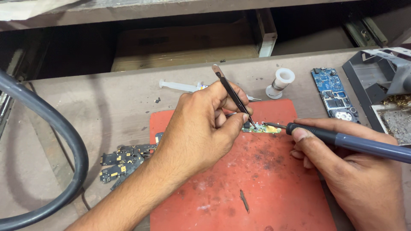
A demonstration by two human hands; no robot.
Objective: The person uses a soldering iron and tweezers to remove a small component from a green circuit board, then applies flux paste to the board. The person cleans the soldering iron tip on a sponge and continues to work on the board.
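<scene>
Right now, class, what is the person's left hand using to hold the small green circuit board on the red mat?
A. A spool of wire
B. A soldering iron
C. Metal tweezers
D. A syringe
C: the left hand pinches metal tweezers whose tips meet the small green circuit board on the red mat, while the right hand holds the soldering iron.

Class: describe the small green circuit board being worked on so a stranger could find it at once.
Find the red mat on the bench. Near its top edge, between the tweezers in the left hand and the soldering iron in the right hand, lies the small green board, unlike the dark boards left of the mat.
</scene>
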